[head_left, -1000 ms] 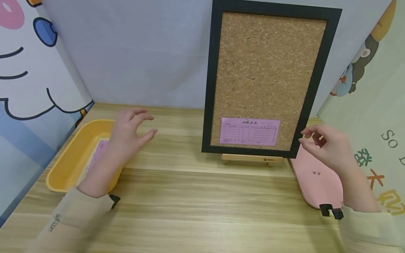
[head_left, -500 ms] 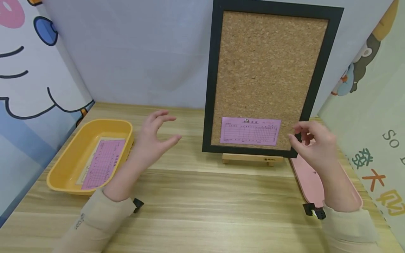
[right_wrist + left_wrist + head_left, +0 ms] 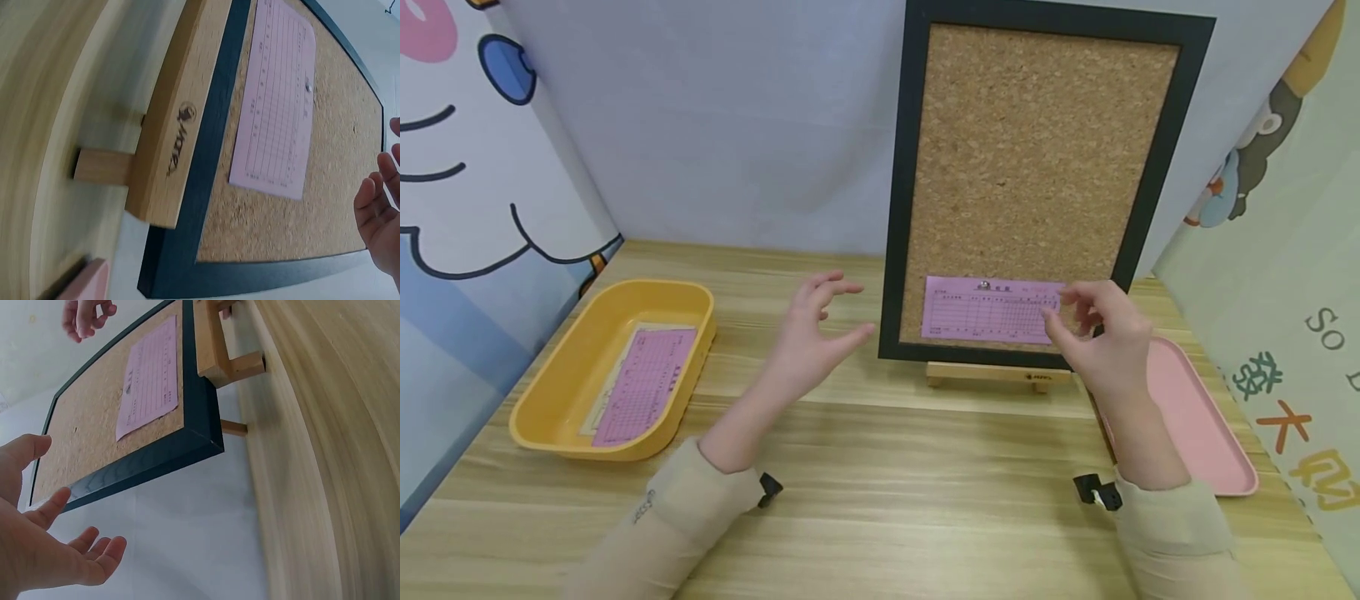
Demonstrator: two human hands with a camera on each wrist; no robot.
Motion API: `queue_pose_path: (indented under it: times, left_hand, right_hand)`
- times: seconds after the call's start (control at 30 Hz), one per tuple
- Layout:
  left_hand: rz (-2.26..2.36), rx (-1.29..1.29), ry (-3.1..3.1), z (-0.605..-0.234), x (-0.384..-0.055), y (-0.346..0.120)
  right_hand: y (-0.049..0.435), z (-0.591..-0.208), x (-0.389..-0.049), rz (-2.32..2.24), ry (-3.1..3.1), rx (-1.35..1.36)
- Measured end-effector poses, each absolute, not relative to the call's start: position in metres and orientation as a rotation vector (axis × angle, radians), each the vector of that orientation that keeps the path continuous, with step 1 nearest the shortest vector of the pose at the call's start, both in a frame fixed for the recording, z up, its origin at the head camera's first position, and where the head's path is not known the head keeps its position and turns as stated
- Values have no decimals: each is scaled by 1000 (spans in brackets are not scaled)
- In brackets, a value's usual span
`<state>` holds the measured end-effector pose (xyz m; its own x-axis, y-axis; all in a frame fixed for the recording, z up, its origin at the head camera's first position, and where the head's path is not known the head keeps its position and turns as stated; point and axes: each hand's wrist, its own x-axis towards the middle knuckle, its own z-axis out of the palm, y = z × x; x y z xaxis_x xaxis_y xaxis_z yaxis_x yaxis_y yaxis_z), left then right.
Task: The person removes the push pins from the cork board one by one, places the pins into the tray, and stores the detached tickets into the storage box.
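A framed cork board (image 3: 1045, 150) stands upright on a small wooden easel (image 3: 992, 374). Low on the cork hangs a pink printed slip (image 3: 985, 312), held by one metallic pushpin (image 3: 986, 285) at its top edge. My left hand (image 3: 801, 346) hovers left of the frame, thumb and fingers spread with nothing between them. In front of the board's lower right, my right hand (image 3: 1108, 337) overlaps the slip's right end in the head view. Its fingers bend loosely, and the right wrist view shows no object in that hand (image 3: 381, 219).
To the left sits a yellow tray (image 3: 538, 392) with another pink slip (image 3: 643, 387) over a pale paper. A pink tray (image 3: 1213, 442) lies at the right, partly behind my right forearm. A pale wall (image 3: 752, 125) rises behind the wooden table (image 3: 925, 500).
My left hand has moved right, away from over the yellow tray. My right hand has moved left, from the frame's right edge to before the slip's right end. The pinned slip stays put.
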<state>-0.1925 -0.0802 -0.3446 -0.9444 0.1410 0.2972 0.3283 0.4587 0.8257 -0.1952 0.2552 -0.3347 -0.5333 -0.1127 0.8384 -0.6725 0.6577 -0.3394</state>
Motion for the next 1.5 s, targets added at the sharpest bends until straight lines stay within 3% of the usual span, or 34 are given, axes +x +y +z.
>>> queue_pose_path:
  times: [0.63,1.5]
  left_hand:
    - [-1721,-405,-2537,-365,-211,-48]
    - [-1730,-304,-2604,-366,-222,-13]
  right_hand:
    - [219,-358,-220,875,-2091,557]
    - [199,-367,-242,707,-2166,425]
